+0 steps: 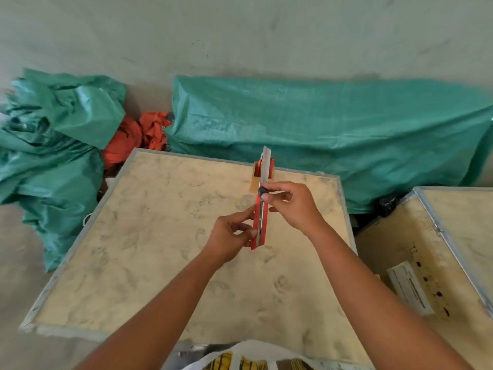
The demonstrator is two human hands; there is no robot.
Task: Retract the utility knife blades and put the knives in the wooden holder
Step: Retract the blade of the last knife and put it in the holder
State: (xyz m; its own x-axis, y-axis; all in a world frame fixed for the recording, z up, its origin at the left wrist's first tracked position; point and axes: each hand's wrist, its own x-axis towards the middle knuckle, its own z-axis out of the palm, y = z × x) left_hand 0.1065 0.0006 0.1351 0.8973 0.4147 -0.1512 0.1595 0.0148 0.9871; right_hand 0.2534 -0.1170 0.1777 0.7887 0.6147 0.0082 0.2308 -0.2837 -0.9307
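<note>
Left hand (230,233) pinched the lower end of the red utility knife (260,222), held above the crate top (149,236), long axis pointing away, blade (266,164) extended toward the wooden holder (254,180). Right hand (290,205) gripped its black slider (262,191).

Both bare forearms reach forward from the bottom edge and converge toward the middle. The left hand (231,237) sits lower and nearer, fingers curled, thumb and fingertips pinching the lower end of a long red plastic utility knife with its steel blade extended (261,209). The right hand (292,206) is higher, wrist bent inward, thumb and forefinger seemingly pressed on the knife's black slider knob; the other fingers fold loosely beneath.
</note>
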